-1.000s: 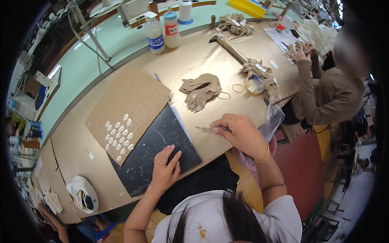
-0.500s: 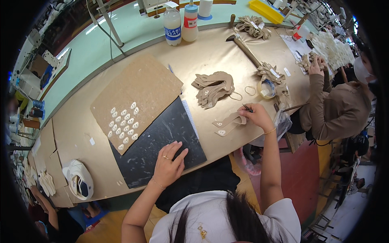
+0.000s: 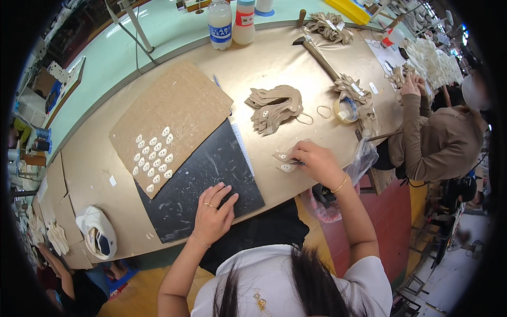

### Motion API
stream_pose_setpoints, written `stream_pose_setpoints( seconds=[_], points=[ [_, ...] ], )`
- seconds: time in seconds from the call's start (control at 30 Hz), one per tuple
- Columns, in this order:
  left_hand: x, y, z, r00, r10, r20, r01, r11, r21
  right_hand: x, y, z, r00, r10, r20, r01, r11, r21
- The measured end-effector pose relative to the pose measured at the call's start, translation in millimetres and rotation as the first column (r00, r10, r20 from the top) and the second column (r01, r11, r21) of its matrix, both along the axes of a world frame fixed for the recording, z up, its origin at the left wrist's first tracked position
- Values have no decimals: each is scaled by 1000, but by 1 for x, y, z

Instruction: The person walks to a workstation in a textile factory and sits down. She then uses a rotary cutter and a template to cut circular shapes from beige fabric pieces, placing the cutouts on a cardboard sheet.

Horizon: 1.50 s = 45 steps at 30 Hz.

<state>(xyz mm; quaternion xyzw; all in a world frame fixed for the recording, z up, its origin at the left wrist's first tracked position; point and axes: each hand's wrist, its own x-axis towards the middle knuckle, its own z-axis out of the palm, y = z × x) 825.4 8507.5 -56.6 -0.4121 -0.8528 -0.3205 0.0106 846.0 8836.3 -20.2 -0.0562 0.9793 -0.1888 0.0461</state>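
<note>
My left hand [image 3: 214,214] lies with fingers spread on a black mat [image 3: 185,211] at the table's front edge, holding nothing. My right hand [image 3: 317,162] is curled over a curved tan cut piece [image 3: 284,157] with small white two-holed patches on its ends. Its fingers cover most of the piece, and what they grip is hidden. A brown board [image 3: 174,98] overlaps the mat and carries rows of small white two-holed patches [image 3: 155,155]. Beyond my right hand, a stack of tan curved pieces [image 3: 274,108] lies on the table.
A roll of tape [image 3: 346,110], a rubber band [image 3: 324,111] and a hammer [image 3: 317,55] lie at the right. Two bottles [image 3: 219,26] stand at the back. A white shoe-like form [image 3: 96,232] sits at the left. A co-worker in a brown sleeve [image 3: 422,138] works at the far right.
My right hand has moved left and turned over the tan piece, covering it. The dark pointed tool it held no longer shows clearly. My left hand stays on the mat.
</note>
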Motion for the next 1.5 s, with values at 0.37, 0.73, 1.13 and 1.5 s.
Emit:
stream_pose_setpoints(
  seconds=[0.37, 0.73, 1.13, 1.5],
  points=[
    [0, -1, 0, 1000, 9, 6, -9, 1000, 5, -9, 3, -5, 992, 63, 113, -62, 998, -10],
    [0, -2, -1, 1000, 2, 15, -2, 1000, 15, -6, 8, -3, 997, 65, 49, -66, 998, 6],
    [-1, -3, -2, 1000, -2, 4, 2, 1000, 10, 58, 3, -16, 938, -277, -208, 241, 953, -184],
    [0, -4, -4, 1000, 5, 20, -5, 1000, 27, 45, -16, -33, 871, -435, -227, 368, 885, -285]
  ],
)
